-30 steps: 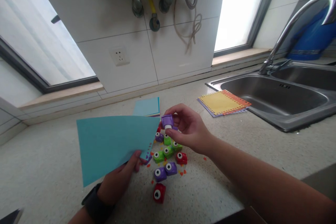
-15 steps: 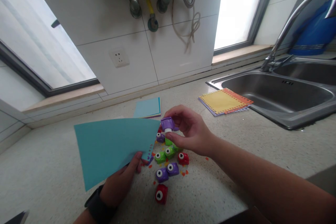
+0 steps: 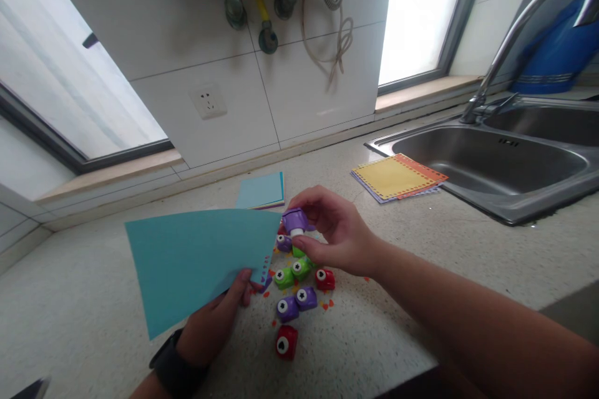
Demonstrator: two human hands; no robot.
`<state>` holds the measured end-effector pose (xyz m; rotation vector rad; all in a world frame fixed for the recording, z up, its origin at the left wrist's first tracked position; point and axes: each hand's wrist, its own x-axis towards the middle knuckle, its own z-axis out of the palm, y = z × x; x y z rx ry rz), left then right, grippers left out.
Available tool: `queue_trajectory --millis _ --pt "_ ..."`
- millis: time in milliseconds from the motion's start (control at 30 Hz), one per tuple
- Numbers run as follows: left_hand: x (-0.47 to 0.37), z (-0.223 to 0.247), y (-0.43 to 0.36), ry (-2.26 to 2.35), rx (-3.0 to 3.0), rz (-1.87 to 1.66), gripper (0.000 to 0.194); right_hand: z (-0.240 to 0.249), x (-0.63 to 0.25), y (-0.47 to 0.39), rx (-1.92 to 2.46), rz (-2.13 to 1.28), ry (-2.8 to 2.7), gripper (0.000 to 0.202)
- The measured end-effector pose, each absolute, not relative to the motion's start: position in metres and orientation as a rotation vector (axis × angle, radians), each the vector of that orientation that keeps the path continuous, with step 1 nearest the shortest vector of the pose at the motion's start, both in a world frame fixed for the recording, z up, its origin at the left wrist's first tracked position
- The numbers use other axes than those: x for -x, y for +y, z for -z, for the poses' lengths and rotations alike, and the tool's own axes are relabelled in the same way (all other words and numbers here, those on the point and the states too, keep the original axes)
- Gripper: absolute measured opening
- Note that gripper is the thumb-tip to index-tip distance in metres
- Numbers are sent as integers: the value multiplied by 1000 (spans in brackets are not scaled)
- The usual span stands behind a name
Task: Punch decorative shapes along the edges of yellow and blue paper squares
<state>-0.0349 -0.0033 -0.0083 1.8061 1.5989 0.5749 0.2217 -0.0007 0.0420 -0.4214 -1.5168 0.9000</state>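
A sheet of blue paper (image 3: 196,262) is pinched at its lower right part by my left hand (image 3: 231,299), thumb on top. Small holes run along the sheet's right edge. My right hand (image 3: 334,224) grips a purple craft punch (image 3: 295,221) between thumb and fingers, with its white button facing down, at the paper's upper right corner. Below the hands lie several more punches: a green one (image 3: 283,277), a purple one (image 3: 287,308), a red one (image 3: 325,278) and another red one (image 3: 286,343) nearest me. Orange and yellow paper bits are scattered around them.
A stack of blue paper (image 3: 262,188) lies behind the held sheet. Yellow and orange sheets (image 3: 393,176) with punched borders lie beside the steel sink (image 3: 515,215). A faucet (image 3: 496,68) rises behind the sink. A wall socket (image 3: 208,101) and hoses are at the back.
The view has shifted slightly, so everything sits a little further left and up. Both hands keep their hold on the paper and the purple punch, with little other visible movement.
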Motion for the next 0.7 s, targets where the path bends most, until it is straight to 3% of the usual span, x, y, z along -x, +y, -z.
queue_trajectory --millis 700 --pt "35 9 -2 1616 -1800 -535 51 -41 -223 0 424 -872 -1515 36"
